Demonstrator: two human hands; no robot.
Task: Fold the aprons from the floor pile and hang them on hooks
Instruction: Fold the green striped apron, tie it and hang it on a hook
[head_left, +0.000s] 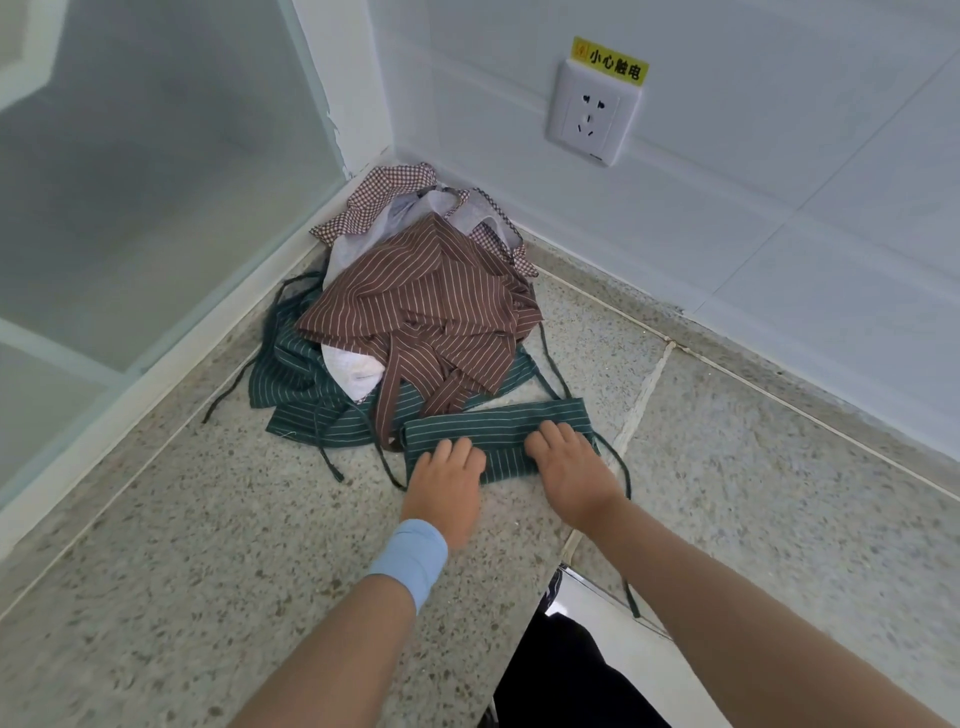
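Note:
A green striped apron (498, 427), folded into a narrow band, lies on the speckled floor in front of the pile. My left hand (445, 486) presses flat on its left end. My right hand (570, 467) presses on its right part; both sets of fingers rest on the cloth. Its dark ties (626, 499) trail to the right and toward me. Behind it sits the pile: a brown striped apron (431, 306) on top, another green striped one (306, 384) beneath, a checked apron (384, 195) and white cloth at the back corner.
The pile fills a corner between a frosted glass panel (130, 208) on the left and a white tiled wall (779, 208) on the right. A wall socket (592, 114) with a yellow warning label sits above. My dark trouser leg (561, 670) is at the bottom.

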